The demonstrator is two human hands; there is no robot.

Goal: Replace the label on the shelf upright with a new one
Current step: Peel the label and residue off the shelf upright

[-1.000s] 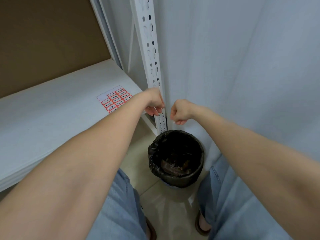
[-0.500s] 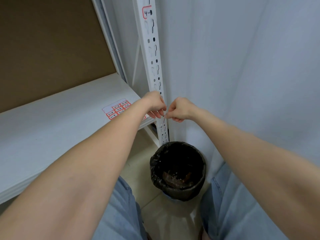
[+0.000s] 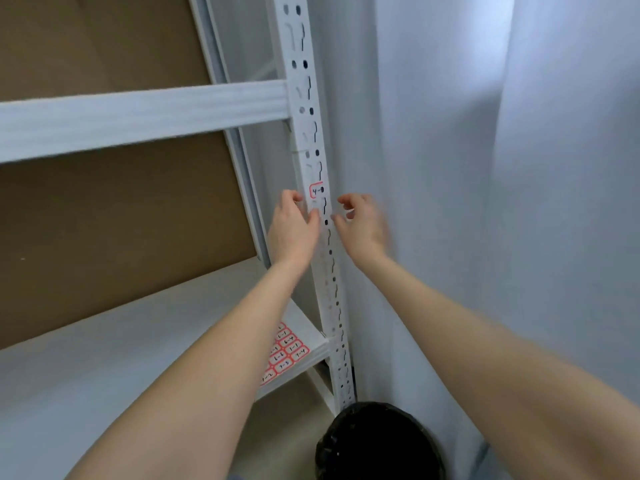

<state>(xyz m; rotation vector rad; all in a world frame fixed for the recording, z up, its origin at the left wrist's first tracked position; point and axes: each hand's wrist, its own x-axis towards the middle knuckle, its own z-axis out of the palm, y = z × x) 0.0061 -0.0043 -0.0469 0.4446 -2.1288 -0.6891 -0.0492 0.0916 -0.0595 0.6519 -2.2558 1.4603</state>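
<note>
A white perforated shelf upright (image 3: 313, 133) runs up the middle of the head view. A small red-bordered label (image 3: 316, 190) marked "4-" is stuck on it. My left hand (image 3: 293, 226) is raised just left of the upright, fingers apart, fingertips a little below and left of the label. My right hand (image 3: 362, 225) is on the right side of the upright, fingers loosely curled and apart, holding nothing that I can see. Both hands are motion-blurred. A sheet of red-bordered labels (image 3: 285, 351) lies on the lower shelf board, partly hidden by my left forearm.
A white shelf beam (image 3: 138, 116) crosses at upper left, with brown backing board behind. The lower white shelf board (image 3: 104, 358) stretches left. A black-lined waste bin (image 3: 377, 441) stands on the floor at the upright's foot. A pale wall (image 3: 485, 168) fills the right.
Both hands have risen along the upright from near the lower shelf to just under the "4-" label and have spread apart. The view has tilted upward.
</note>
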